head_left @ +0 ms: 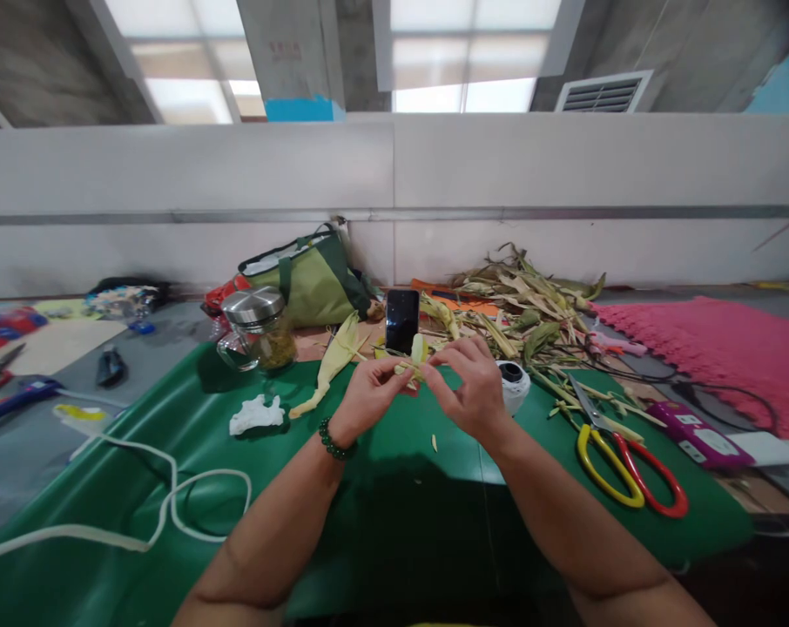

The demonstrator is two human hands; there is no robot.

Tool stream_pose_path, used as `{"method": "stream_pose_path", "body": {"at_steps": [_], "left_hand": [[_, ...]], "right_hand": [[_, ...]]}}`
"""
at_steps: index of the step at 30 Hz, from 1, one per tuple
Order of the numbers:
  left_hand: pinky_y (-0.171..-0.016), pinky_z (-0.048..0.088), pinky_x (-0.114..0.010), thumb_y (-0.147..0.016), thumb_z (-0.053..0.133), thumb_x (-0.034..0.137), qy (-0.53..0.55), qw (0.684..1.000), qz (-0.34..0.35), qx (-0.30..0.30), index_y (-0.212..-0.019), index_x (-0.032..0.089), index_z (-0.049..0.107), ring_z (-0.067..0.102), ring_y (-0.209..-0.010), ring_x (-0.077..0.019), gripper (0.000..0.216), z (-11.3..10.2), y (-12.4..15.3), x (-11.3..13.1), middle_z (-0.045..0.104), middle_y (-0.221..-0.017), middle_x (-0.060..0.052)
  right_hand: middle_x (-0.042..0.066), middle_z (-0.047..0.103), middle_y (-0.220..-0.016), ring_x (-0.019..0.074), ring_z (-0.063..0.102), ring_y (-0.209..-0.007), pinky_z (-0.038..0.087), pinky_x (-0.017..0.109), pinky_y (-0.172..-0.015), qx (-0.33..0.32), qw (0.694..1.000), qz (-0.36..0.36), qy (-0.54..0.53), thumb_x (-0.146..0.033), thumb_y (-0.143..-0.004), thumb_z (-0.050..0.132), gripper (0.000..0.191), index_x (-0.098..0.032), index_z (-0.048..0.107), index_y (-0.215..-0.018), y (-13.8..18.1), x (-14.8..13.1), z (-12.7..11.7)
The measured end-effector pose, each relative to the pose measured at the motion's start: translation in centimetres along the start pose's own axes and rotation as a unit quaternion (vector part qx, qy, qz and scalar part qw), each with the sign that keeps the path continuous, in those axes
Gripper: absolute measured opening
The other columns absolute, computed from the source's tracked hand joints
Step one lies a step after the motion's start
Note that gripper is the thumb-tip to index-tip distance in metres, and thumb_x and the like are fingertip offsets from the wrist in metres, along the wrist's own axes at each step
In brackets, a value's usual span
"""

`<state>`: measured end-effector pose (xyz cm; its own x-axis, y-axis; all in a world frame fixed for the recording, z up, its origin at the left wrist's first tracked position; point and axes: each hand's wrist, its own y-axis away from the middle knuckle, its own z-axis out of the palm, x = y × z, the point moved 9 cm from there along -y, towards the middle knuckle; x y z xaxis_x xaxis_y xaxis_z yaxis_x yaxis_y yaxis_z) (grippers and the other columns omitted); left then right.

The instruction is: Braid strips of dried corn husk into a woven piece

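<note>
My left hand (pixel 374 394), with a green bead bracelet at its wrist, pinches a small piece of pale corn husk (pixel 419 350) between thumb and fingers. From the right, my right hand (pixel 471 385) closes its thumb and index finger on the same piece, its other fingers curled above. One strip of the husk stands up between the hands. Both hands are held over a green mat (pixel 394 488). Just behind them a phone (pixel 402 320) stands upright. A larger husk leaf (pixel 335 361) lies left of my left hand, and a white spool (pixel 515 388) sits beyond my right hand.
Scissors with yellow and red handles (pixel 620 466) lie at right, near a purple power strip (pixel 698 437). Dried husks (pixel 531 305) are heaped behind. A glass jar (pixel 259 335), crumpled tissue (pixel 257 415), green bag (pixel 313 283) and looped white cable (pixel 165 501) are at left.
</note>
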<state>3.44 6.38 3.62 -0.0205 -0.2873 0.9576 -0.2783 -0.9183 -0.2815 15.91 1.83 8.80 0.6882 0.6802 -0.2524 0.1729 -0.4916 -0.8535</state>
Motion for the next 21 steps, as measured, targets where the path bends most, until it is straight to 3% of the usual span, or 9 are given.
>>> {"method": "stream_pose_path", "body": {"at_steps": [2,5,8,11,14,16,19,21], "left_hand": [[-0.062,0.056,-0.027,-0.073,0.071,0.049,-0.014,1.000,0.004,-0.001,-0.077,0.015,0.072,0.063,-0.062,-0.0154,0.034,0.1,0.1,0.1,0.069,-0.068,-0.004],[-0.060,0.055,-0.026,-0.075,0.068,0.044,-0.048,0.998,0.006,-0.033,-0.070,0.015,0.070,0.062,-0.060,-0.0150,0.030,0.9,0.2,0.2,0.067,-0.065,-0.004],[-0.060,0.054,-0.026,-0.076,0.066,0.040,-0.066,0.996,0.000,-0.055,-0.067,0.015,0.069,0.062,-0.059,-0.0151,0.027,1.4,0.3,0.1,0.066,-0.062,-0.003],[-0.060,0.051,-0.026,-0.079,0.062,0.037,-0.101,0.994,0.017,-0.037,-0.069,0.015,0.069,0.062,-0.060,-0.0158,0.025,1.1,0.4,0.3,0.068,-0.064,-0.004],[-0.060,0.047,-0.024,-0.079,0.060,0.027,-0.196,0.978,0.076,0.012,-0.071,0.017,0.070,0.063,-0.066,-0.0171,0.016,0.4,0.6,1.1,0.070,-0.068,-0.005],[-0.063,0.046,-0.025,-0.077,0.059,0.020,-0.249,0.961,0.115,0.020,-0.074,0.019,0.071,0.063,-0.069,-0.0175,0.013,0.7,0.9,1.7,0.071,-0.072,-0.005],[-0.065,0.046,-0.025,-0.076,0.057,0.016,-0.278,0.952,0.129,0.001,-0.070,0.019,0.070,0.061,-0.066,-0.0166,0.015,1.4,1.1,1.8,0.070,-0.069,-0.005],[-0.063,0.046,-0.025,-0.077,0.057,0.018,-0.242,0.965,0.101,-0.008,-0.065,0.018,0.066,0.060,-0.064,-0.0158,0.015,1.3,0.8,1.3,0.067,-0.065,-0.004]], "right_hand": [[0.007,0.065,-0.074,0.0212,0.055,-0.079,0.045,0.037,-0.076,-0.005,0.999,0.029,0.033,-0.032,-0.088,0.060,0.023,-0.020,0.070,-0.072,-0.1,1.0,0.2],[0.005,0.071,-0.079,0.0198,0.061,-0.081,0.046,0.035,-0.078,-0.058,0.995,0.066,-0.053,-0.032,-0.089,0.059,0.022,-0.021,0.073,-0.077,0.0,2.3,1.8],[0.005,0.075,-0.086,0.0185,0.067,-0.079,0.049,0.030,-0.069,-0.111,0.969,0.138,-0.173,-0.035,-0.088,0.059,0.021,-0.020,0.072,-0.096,0.4,3.7,3.1],[0.006,0.074,-0.081,0.0181,0.067,-0.069,0.043,0.026,-0.057,-0.129,0.963,0.199,-0.131,-0.045,-0.089,0.056,0.030,-0.019,0.070,-0.097,0.6,5.2,3.1],[0.002,0.065,-0.060,0.0141,0.058,-0.056,0.035,0.025,-0.053,-0.166,0.969,0.175,-0.051,-0.049,-0.094,0.044,0.047,-0.019,0.064,-0.063,0.5,5.3,3.1],[0.000,0.056,-0.050,0.0116,0.051,-0.051,0.032,0.024,-0.051,-0.193,0.968,0.148,-0.055,-0.049,-0.095,0.043,0.054,-0.018,0.055,-0.051,0.5,4.8,3.5],[-0.001,0.057,-0.053,0.0117,0.053,-0.055,0.038,0.024,-0.054,-0.161,0.971,0.122,-0.128,-0.045,-0.091,0.053,0.046,-0.018,0.057,-0.054,0.1,4.0,3.4],[0.001,0.065,-0.066,0.0137,0.060,-0.066,0.045,0.025,-0.062,-0.110,0.972,0.104,-0.182,-0.039,-0.090,0.056,0.035,-0.019,0.063,-0.062,-0.2,3.3,2.6]]}}
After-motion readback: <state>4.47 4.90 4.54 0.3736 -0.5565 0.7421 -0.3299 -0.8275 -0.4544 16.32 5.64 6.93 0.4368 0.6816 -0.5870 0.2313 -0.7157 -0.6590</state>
